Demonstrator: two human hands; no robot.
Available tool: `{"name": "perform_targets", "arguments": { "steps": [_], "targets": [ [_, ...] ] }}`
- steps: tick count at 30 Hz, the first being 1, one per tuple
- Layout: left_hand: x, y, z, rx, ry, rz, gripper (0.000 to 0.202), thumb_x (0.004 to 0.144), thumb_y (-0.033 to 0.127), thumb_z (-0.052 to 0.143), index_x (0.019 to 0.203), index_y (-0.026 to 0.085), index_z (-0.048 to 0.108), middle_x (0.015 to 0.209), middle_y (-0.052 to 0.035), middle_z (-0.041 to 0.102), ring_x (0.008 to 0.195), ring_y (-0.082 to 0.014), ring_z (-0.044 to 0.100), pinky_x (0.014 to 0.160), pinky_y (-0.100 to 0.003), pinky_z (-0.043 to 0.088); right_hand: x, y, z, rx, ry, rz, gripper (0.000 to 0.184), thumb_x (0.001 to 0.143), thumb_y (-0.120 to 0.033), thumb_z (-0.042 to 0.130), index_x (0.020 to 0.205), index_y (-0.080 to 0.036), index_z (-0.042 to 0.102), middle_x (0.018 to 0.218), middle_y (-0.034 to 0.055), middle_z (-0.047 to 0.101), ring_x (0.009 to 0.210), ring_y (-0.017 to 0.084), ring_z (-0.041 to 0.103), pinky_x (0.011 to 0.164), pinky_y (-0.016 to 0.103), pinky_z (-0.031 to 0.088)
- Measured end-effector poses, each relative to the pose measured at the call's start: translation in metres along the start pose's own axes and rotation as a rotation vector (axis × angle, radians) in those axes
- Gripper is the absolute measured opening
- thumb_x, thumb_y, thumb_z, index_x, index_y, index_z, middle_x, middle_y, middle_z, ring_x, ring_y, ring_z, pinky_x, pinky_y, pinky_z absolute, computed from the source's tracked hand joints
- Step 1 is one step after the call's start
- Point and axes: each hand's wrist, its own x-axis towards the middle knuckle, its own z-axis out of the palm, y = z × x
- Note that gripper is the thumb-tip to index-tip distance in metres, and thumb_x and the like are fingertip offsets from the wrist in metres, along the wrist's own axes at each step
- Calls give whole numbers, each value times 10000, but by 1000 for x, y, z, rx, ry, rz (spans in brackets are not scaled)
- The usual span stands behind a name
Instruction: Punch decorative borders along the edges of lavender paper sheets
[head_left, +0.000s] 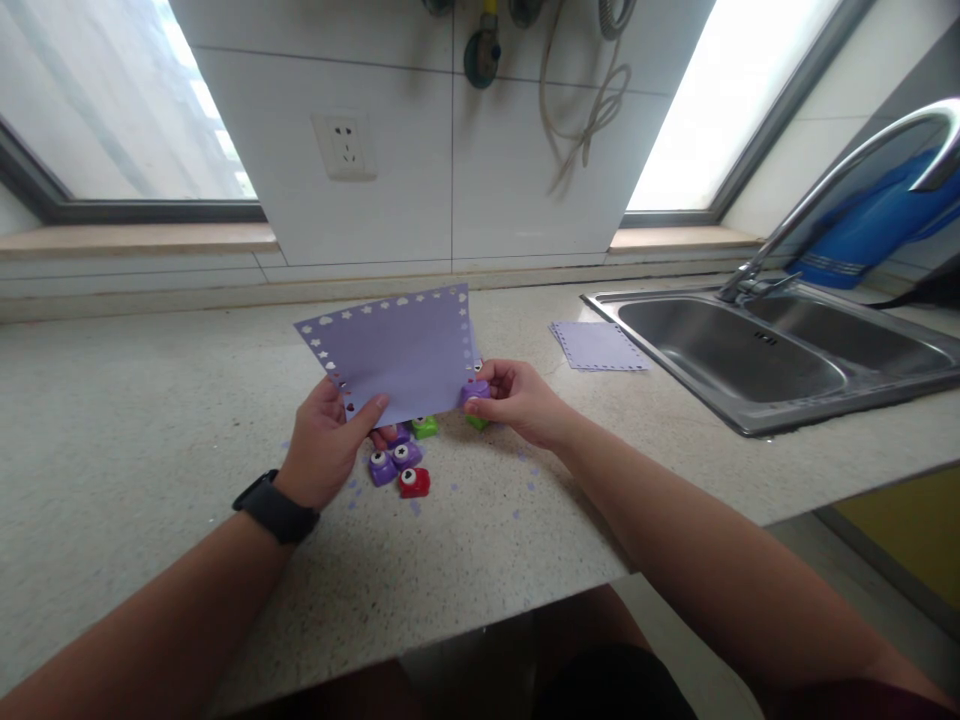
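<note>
My left hand (334, 430) is closed on the lower left corner of a purple sheet of paper (405, 355), thumb on top. Cut-out shapes run along the sheet's top, left and right edges. At its lower right edge, my right hand (517, 400) pinches a purple craft punch (475, 393) between thumb and fingers. Below the sheet, on the counter, lie a red craft punch (414, 483), two purple punches (394, 461) and a green punch (424, 427). More punches are partly hidden behind the paper and my hands.
A stack of purple sheets with punched edges (598, 346) lies right of my hands, beside a steel double sink (739, 405) with a tall faucet (825, 185). Small purple paper scraps (415, 508) are scattered on the counter (150, 420). A tiled wall with a socket (343, 146) stands behind.
</note>
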Motion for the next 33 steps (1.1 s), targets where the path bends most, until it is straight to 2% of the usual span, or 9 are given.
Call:
{"name": "perform_targets", "arguments": {
  "steps": [11, 33],
  "targets": [
    [0, 1, 2, -17, 8, 15, 426, 788, 323, 865, 1094, 195, 598, 741, 5, 711, 464, -162, 658, 389, -252, 531, 1, 2, 0, -10, 21, -8, 471, 555, -297, 1003, 831, -181, 639, 731, -36, 699, 632, 90, 625, 611, 239, 492],
    [0, 0, 1, -34, 6, 5, 414, 785, 309, 869, 1089, 200, 609, 734, 1, 718, 460, -167, 660, 393, -258, 534, 0, -1, -1, -54, 7, -11, 451, 558, -297, 986, 803, -191, 623, 772, -16, 711, 669, 111, 657, 649, 264, 543]
  ]
}}
